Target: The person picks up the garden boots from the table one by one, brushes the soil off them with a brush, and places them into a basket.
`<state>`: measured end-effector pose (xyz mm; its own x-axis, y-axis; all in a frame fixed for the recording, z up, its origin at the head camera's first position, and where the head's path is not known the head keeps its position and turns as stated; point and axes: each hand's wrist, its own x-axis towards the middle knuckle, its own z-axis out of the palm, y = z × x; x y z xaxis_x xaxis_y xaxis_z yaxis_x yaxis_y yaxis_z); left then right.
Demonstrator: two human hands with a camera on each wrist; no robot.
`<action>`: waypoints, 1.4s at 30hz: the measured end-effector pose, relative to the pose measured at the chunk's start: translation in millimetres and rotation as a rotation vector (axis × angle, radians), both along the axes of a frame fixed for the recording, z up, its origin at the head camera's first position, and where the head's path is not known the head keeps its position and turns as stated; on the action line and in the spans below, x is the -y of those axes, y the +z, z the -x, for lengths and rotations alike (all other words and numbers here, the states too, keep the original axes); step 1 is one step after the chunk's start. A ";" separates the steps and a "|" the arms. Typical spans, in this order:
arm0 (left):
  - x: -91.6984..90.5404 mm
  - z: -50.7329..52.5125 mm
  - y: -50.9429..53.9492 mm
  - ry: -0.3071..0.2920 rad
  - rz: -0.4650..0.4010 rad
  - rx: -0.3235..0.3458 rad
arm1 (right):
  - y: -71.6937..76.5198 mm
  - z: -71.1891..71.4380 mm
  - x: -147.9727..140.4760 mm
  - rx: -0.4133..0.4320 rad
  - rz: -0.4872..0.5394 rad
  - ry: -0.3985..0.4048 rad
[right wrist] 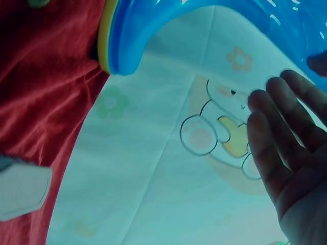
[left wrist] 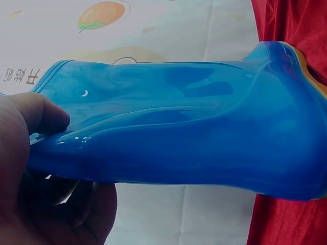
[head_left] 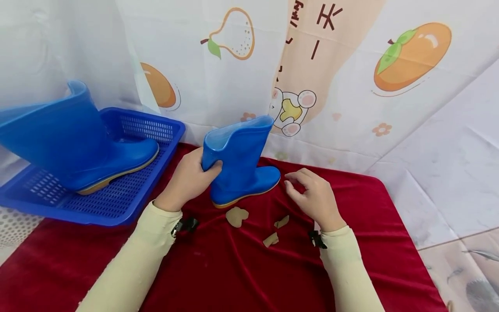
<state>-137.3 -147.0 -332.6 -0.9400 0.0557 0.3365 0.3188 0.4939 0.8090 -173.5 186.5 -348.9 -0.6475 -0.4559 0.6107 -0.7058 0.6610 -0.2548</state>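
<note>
A blue rain boot (head_left: 243, 151) with a yellow sole edge stands on the red cloth (head_left: 296, 277). By its top opening my left hand (head_left: 190, 177) grips it, thumb on the near side. The left wrist view shows the boot's shaft (left wrist: 173, 122) stretching away from the left hand, its fingers partly below the shaft. Just right of the toe, my right hand (head_left: 313, 196) hovers with loosely bent fingers and holds nothing. In the right wrist view, those fingers (right wrist: 273, 140) are apart from the boot (right wrist: 134, 35).
At left, a second blue boot (head_left: 83, 143) sits in a blue plastic basket (head_left: 105, 219). A rounded tan piece (head_left: 236, 216) and two small curled tan scraps, one (head_left: 282, 222) nearer the right hand, lie before the boot. A fruit-printed curtain (head_left: 234, 86) hangs behind the table.
</note>
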 end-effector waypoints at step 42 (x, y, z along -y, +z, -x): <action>-6.1 2.2 -8.4 -0.078 0.117 0.285 | 1.7 -6.8 -7.6 0.264 -0.168 -0.231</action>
